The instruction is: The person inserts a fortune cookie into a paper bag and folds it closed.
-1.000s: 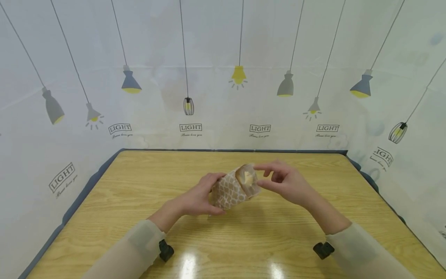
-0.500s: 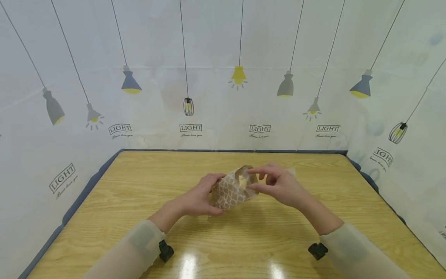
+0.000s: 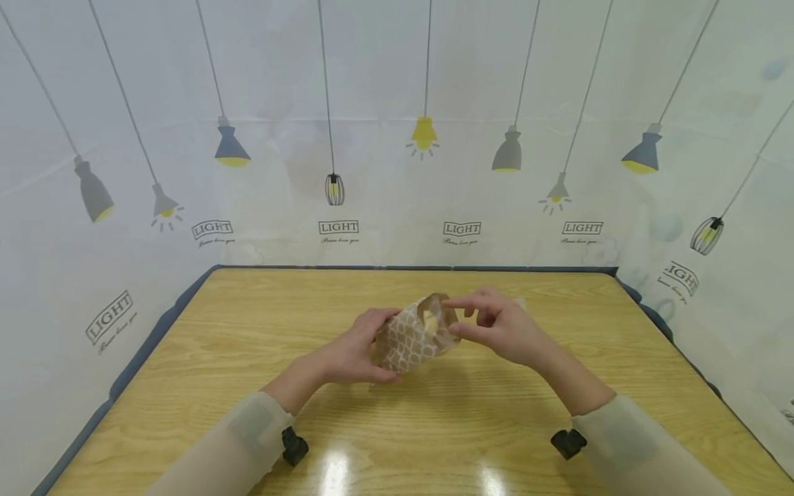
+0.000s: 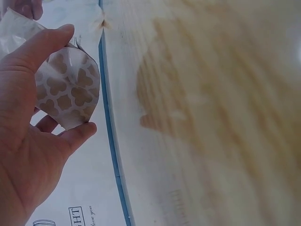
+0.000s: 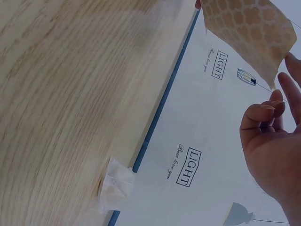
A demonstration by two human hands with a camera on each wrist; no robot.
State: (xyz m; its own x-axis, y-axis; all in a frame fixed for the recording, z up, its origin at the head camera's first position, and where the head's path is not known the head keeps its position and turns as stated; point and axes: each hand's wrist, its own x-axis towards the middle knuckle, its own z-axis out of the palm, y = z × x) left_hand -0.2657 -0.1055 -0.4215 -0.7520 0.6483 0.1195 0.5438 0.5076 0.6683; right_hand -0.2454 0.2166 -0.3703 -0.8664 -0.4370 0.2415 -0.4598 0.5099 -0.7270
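Observation:
A brown paper bag [image 3: 406,341] with a white lattice pattern is held tilted over the table, its mouth facing right. My left hand [image 3: 360,348] grips its lower end, thumb on the near side and fingers on the far side; the left wrist view shows the patterned base [image 4: 70,89] in that grip. A pale yellow piece [image 3: 431,322] shows inside the mouth, its lower part hidden. At the mouth's right rim, my right hand [image 3: 505,327] holds the paper between index finger and thumb, with its other fingers curled.
A small whitish packet [image 5: 117,186] lies on the wooden table [image 5: 70,94] beyond my right hand, mostly hidden in the head view. Lamp-printed white cloth [image 3: 384,172] surrounds the table's back and sides.
Over the last second my right hand has moved slightly left onto the bag's rim. The mouth shows more brown inner paper now. My left hand has stayed in place.

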